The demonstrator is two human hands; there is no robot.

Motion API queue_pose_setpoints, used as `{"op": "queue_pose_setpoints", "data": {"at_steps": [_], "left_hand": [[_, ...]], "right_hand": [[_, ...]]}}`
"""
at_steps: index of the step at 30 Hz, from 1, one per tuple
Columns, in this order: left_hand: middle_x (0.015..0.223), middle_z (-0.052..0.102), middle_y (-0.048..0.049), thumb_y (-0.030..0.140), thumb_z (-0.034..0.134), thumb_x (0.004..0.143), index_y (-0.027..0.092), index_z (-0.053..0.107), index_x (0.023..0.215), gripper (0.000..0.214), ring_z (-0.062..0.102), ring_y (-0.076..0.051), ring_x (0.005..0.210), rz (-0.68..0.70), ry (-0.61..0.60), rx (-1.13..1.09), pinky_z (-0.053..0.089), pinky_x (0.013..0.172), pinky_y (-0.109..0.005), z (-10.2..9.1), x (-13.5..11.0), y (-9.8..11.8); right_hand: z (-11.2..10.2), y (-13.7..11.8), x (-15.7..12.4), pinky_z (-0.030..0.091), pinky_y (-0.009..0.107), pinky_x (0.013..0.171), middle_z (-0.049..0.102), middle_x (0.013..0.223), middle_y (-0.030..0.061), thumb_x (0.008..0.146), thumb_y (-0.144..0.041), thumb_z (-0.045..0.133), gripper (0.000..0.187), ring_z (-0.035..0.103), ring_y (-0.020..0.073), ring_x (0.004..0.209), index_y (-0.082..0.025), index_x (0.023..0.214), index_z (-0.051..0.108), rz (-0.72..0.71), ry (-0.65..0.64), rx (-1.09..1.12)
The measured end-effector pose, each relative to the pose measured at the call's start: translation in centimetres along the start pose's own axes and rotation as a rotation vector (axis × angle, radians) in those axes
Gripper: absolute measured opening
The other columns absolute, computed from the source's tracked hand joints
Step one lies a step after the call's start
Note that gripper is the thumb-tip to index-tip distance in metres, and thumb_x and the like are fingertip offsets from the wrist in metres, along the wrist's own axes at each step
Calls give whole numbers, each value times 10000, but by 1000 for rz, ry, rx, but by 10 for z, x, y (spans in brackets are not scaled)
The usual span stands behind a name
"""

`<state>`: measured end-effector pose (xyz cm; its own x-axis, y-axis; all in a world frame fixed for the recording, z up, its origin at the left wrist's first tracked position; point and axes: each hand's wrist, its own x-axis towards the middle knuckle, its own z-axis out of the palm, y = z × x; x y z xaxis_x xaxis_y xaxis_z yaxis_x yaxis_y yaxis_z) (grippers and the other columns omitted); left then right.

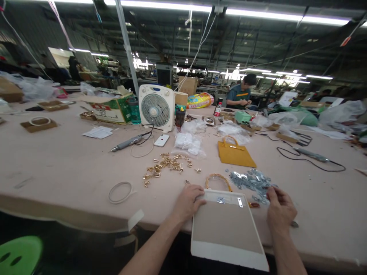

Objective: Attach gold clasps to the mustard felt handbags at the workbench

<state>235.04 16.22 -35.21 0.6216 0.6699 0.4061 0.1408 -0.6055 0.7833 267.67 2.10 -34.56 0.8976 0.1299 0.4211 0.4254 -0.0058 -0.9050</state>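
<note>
At the near edge of the long pale pink work table (57, 168), I watch the left hand (187, 200) press flat, fingers spread and released, on the top left corner of a cream-and-taupe flat handbag with a woven tan handle (226, 225). The bag lies face up and overhangs the table's near edge toward the person, the hand pinning it so it stays put. The right hand (279, 208) sits just beside the bag's right edge, fingers curled and pinched at the fringe of a scatter of small silvery metal plates (249, 181); whether a plate is between the fingertips I cannot tell from here. Two small silvery fittings (229, 200) already lie on the bag's cream top band, near where the handle joins.

The parts are laid within reach: a loose heap of small gold-coloured metal clasps (164, 166) left of the bag, toward the table's middle, and a mustard-yellow flat handbag (235, 152) beyond the silvery scatter. Further back stand a white box fan (156, 109) and a grey pen-shaped electric screwdriver with a black cord (126, 144). A person in a green top (239, 95) works at the far edge.
</note>
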Motion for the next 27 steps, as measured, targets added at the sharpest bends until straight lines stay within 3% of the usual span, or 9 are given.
{"op": "queue_pose_setpoints", "data": {"at_steps": [3,8,11,15,20,23,27], "left_hand": [[1163,773,-57,207,793,860,245,802,1060,204,637,-255,1136,33,5,29,499,1056,-455,0,1,-2],[1107,798,-43,233,768,886,253,817,1044,167,653,-243,1081,58,17,75,525,1017,-444,5,3,-3],[1076,806,-27,227,754,897,257,818,1031,151,659,-234,1059,66,32,97,533,1008,-435,8,5,-1],[1075,801,-47,231,721,917,260,820,1016,143,657,-254,1078,39,69,84,549,998,-470,11,5,0],[1107,795,-55,221,733,916,247,802,1069,171,662,-259,1098,42,53,56,524,1047,-491,9,4,-2],[1210,770,-54,284,858,817,251,765,1171,367,652,-272,1155,29,9,61,500,1094,-496,4,4,-4],[1263,752,-64,307,954,691,241,748,1211,563,639,-294,1200,-27,-1,67,503,1092,-489,1,3,-5]], "right_hand": [[20,-31,-18,502,306,677,710,834,50,767,-592,816,505,605,172,694,-167,1034,756,5,-194,94],[52,-81,-50,513,294,685,719,838,42,840,-538,777,370,639,185,736,-196,978,743,-25,-818,84],[70,-97,-72,516,312,739,731,869,41,915,-485,705,281,655,201,792,-210,954,743,-148,-1079,42],[89,-95,-93,513,333,765,725,846,28,944,-419,657,215,656,212,815,-220,898,724,-215,-1183,-4],[95,-78,-96,501,382,907,730,940,49,914,-381,688,176,661,235,946,-221,852,725,-215,-1156,-25],[92,-76,-93,455,413,1041,718,1135,72,896,-408,720,193,641,255,1122,-222,847,749,-156,-1187,18],[91,-81,-97,458,410,1044,695,1181,72,883,-412,734,200,631,255,1145,-225,819,765,-127,-1259,-6]]}}
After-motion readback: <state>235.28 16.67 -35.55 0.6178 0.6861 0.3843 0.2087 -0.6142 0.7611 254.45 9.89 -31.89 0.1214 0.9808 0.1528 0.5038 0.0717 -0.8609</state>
